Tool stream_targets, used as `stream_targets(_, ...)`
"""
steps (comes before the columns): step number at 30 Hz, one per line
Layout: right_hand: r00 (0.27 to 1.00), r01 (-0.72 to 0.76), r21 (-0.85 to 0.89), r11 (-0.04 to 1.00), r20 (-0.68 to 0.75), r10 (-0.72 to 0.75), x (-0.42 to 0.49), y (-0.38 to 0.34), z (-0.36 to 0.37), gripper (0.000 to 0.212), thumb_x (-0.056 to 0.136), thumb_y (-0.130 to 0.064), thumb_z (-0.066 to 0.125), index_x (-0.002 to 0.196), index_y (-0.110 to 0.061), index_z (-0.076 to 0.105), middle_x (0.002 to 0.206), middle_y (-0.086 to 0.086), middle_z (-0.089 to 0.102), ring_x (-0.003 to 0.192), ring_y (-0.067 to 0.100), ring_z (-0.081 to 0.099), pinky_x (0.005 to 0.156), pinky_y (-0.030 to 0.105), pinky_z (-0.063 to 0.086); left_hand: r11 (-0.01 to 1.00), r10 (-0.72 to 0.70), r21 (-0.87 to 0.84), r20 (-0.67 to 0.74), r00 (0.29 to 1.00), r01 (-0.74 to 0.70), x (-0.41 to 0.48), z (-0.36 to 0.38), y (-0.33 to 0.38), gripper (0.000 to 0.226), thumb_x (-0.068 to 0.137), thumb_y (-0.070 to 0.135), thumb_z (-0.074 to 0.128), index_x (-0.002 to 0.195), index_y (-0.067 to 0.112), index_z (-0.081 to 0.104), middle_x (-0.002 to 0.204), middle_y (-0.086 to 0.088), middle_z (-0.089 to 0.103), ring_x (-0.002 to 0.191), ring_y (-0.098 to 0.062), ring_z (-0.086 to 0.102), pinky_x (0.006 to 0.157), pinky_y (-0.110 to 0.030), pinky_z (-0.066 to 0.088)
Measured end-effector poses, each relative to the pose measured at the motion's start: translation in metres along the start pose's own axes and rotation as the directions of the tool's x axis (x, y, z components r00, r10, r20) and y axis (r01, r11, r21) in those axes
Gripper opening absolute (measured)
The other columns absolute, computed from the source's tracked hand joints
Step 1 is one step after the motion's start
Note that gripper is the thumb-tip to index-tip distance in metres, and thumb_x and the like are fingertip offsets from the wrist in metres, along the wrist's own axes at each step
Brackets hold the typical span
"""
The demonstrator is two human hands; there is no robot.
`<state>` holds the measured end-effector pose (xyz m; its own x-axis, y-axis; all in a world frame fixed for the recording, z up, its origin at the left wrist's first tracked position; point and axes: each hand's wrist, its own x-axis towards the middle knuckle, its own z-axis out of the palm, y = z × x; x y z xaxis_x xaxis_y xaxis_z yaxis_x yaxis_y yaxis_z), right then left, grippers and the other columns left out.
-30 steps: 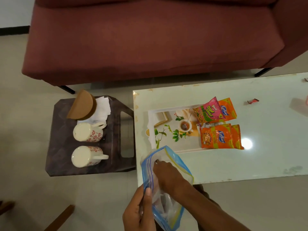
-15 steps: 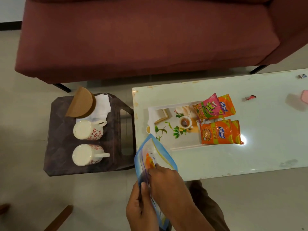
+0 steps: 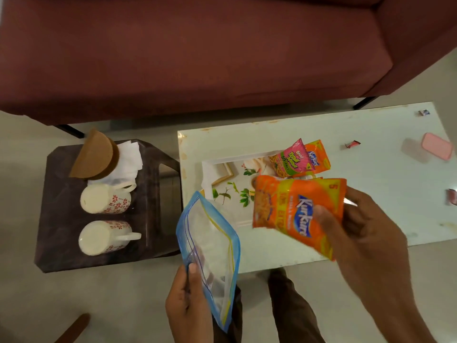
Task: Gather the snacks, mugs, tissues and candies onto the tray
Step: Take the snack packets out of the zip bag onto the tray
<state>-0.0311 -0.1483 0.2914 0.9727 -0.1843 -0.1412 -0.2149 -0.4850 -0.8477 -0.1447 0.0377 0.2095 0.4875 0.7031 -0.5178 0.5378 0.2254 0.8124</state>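
My right hand (image 3: 358, 233) grips an orange Kurkure snack packet (image 3: 294, 209) above the near part of the printed tray (image 3: 222, 169) on the white table. My left hand (image 3: 188, 300) holds a clear zip bag with blue edges (image 3: 210, 246) by its lower part, mouth open. A pink snack packet (image 3: 291, 159) and another orange packet (image 3: 317, 157) lie at the tray's far right. Two white mugs with red flowers (image 3: 106, 198) (image 3: 105, 237) lie on their sides on the dark stool. White tissues (image 3: 129, 159) sit in a brown holder (image 3: 95, 157) behind them. A red candy (image 3: 352, 144) and another candy (image 3: 424, 112) lie on the table.
A maroon sofa (image 3: 197, 50) fills the far side. The dark stool (image 3: 61, 219) stands left of the white table (image 3: 383, 184). A pink lidded box (image 3: 436, 149) and a small pink thing (image 3: 452, 196) lie at the table's right edge. My legs show below.
My right hand came out of the zip bag with an orange snack packet and lifted it up and right over the tray. The left hand kept holding the bag.
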Motion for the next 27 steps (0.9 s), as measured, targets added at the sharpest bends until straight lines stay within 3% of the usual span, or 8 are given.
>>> stream_targets(5, 0.989, -0.139, -0.033, 0.990, -0.057, 0.137, 0.052, 0.094, 0.016, 0.028, 0.088, -0.041, 0.064, 0.113, -0.030, 0.060, 0.098, -0.009, 0.070, 0.079, 0.000, 0.070, 0.058, 0.007, 0.051, 1.000, -0.015, 0.003, -0.004, 1.000, 0.015, -0.008, 0.007, -0.002, 0.022, 0.084, 0.044, 0.057, 0.088, 0.053, 0.076, 0.087, 0.019, 0.078, 0.089, -0.015, 0.068, 0.095, -0.058, 0.053)
stream_targets(7, 0.981, -0.188, -0.024, 0.982, -0.045, 0.187, 0.069, 0.129, 0.032, 0.030, 0.090, -0.037, 0.064, 0.116, -0.023, 0.060, 0.101, -0.005, 0.067, 0.084, 0.007, 0.069, 0.060, 0.010, 0.048, 1.000, -0.023, 0.015, -0.009, 1.000, 0.023, -0.012, 0.011, -0.003, 0.021, 0.083, 0.044, 0.057, 0.087, 0.052, 0.076, 0.086, 0.018, 0.078, 0.084, -0.008, 0.069, 0.094, -0.057, 0.054)
stream_targets(11, 0.966, -0.258, 0.011, 0.966, 0.013, 0.258, 0.094, 0.182, 0.064, 0.020, 0.092, -0.029, 0.064, 0.108, -0.018, 0.062, 0.102, -0.002, 0.067, 0.094, 0.019, 0.068, 0.064, 0.019, 0.052, 1.000, -0.022, 0.016, -0.001, 1.000, 0.022, -0.016, 0.019, -0.007, 0.021, 0.083, 0.043, 0.058, 0.088, 0.050, 0.077, 0.092, 0.017, 0.079, 0.090, -0.010, 0.070, 0.095, -0.053, 0.054)
stream_targets(17, 0.948, -0.290, -0.150, 0.945, 0.087, 0.305, 0.108, 0.222, 0.087, 0.031, 0.093, -0.027, 0.061, 0.120, -0.011, 0.060, 0.111, 0.009, 0.068, 0.099, 0.024, 0.066, 0.074, 0.031, 0.053, 1.000, -0.020, 0.001, 0.011, 1.000, 0.020, -0.027, 0.032, -0.009, 0.022, 0.084, 0.038, 0.058, 0.097, 0.035, 0.075, 0.099, 0.005, 0.079, 0.098, -0.015, 0.071, 0.093, -0.055, 0.055)
stream_targets(18, 0.953, -0.269, -0.176, 0.947, 0.096, 0.288, 0.110, 0.226, 0.088, 0.029, 0.094, -0.026, 0.060, 0.118, -0.011, 0.061, 0.109, 0.009, 0.069, 0.098, 0.026, 0.067, 0.072, 0.029, 0.051, 1.000, -0.010, 0.004, 0.012, 1.000, 0.010, -0.028, 0.035, -0.010, 0.022, 0.087, 0.035, 0.057, 0.100, 0.033, 0.074, 0.103, 0.003, 0.078, 0.097, -0.016, 0.071, 0.090, -0.052, 0.058)
stream_targets(20, 0.955, -0.245, -0.210, 0.946, 0.118, 0.274, 0.114, 0.230, 0.086, 0.030, 0.094, -0.026, 0.059, 0.119, -0.011, 0.060, 0.112, 0.009, 0.069, 0.100, 0.027, 0.067, 0.072, 0.031, 0.053, 1.000, 0.008, 0.022, 0.007, 1.000, -0.008, -0.031, 0.040, -0.014, 0.021, 0.094, 0.025, 0.056, 0.104, 0.028, 0.074, 0.106, -0.001, 0.077, 0.097, -0.017, 0.072, 0.082, -0.034, 0.063)
stream_targets(23, 0.952, -0.231, -0.213, 0.949, 0.152, 0.266, 0.120, 0.235, 0.079, 0.033, 0.094, -0.024, 0.059, 0.125, -0.012, 0.058, 0.118, 0.010, 0.068, 0.106, 0.026, 0.066, 0.079, 0.036, 0.054, 1.000, 0.016, 0.019, -0.004, 1.000, -0.016, -0.036, 0.049, -0.012, 0.024, 0.098, 0.015, 0.054, 0.114, 0.014, 0.072, 0.110, -0.008, 0.074, 0.092, -0.006, 0.070, 0.067, -0.008, 0.055)
stream_targets(27, 0.969, -0.189, -0.215, 0.958, 0.120, 0.218, 0.126, 0.242, 0.067, 0.029, 0.094, -0.017, 0.060, 0.122, -0.009, 0.060, 0.117, 0.013, 0.069, 0.104, 0.028, 0.066, 0.077, 0.030, 0.050, 1.000, 0.031, -0.003, 0.027, 0.999, -0.031, -0.048, 0.063, -0.004, 0.022, 0.099, 0.015, 0.052, 0.108, 0.023, 0.070, 0.106, 0.006, 0.073, 0.085, 0.016, 0.067, 0.060, -0.001, 0.048)
